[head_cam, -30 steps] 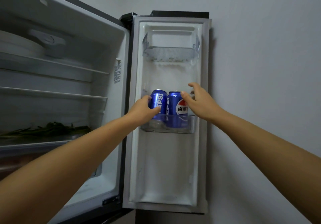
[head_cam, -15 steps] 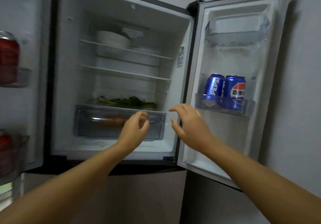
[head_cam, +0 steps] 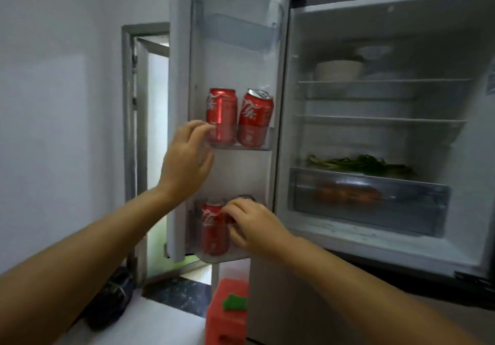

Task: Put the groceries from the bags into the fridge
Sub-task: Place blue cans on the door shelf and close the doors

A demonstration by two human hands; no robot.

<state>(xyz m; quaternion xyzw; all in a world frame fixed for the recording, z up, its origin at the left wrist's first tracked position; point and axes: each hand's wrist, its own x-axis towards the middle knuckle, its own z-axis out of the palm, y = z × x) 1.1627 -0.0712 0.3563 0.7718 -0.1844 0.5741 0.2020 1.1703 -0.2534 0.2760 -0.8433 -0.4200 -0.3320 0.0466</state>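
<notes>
Left door, red cans: my left hand open beside upper can; right hand apparently gripping lower can. Seat upright, labels outward.

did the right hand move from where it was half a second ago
Yes. The right hand left the open fridge middle and now touches a red can in the left door's lower bin.

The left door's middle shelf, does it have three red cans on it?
No, the middle door shelf holds only two red cans, standing side by side.
</notes>
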